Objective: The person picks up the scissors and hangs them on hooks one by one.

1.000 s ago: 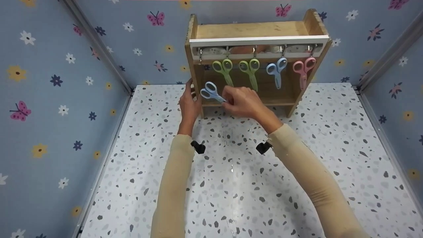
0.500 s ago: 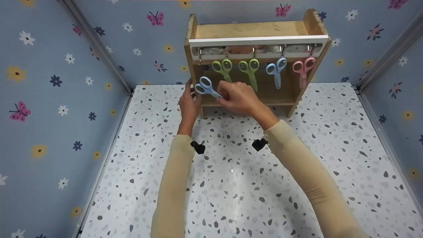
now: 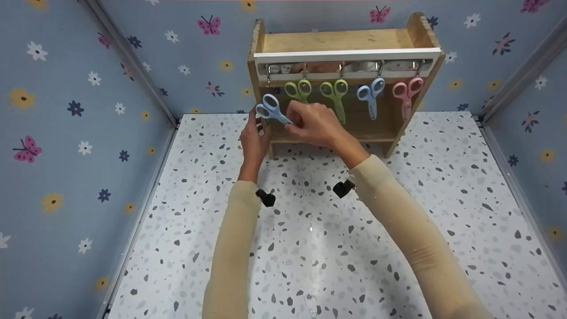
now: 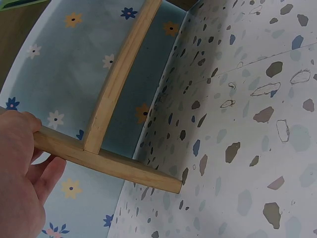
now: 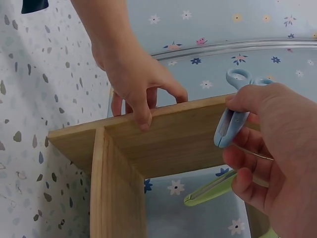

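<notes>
My right hand (image 3: 316,122) pinches a pair of light blue scissors (image 3: 275,114) by the blade end, between thumb and fingers. Their handle loops point up and left, just below the leftmost hook (image 3: 268,79) of a wooden rack (image 3: 336,40). In the right wrist view the scissors' covered blade (image 5: 229,130) points down, out of the thumb's grip. My left hand (image 3: 254,139) holds the rack's left side panel, its thumb on the inner face and fingers round the outside. From the left wrist, the panel's edge (image 4: 124,167) runs out from between the fingers (image 4: 47,181).
Two green scissors (image 3: 339,101), another blue pair (image 3: 372,104) and a pink pair (image 3: 406,104) hang from the other hooks. The left green pair is partly behind my right hand. The rack stands on a speckled white surface (image 3: 310,248), close to the patterned back wall (image 3: 212,57).
My right hand has carried the blue scissors up and left, nearer the leftmost hook. My left hand has stayed on the side panel, and the hanging scissors have not moved.
</notes>
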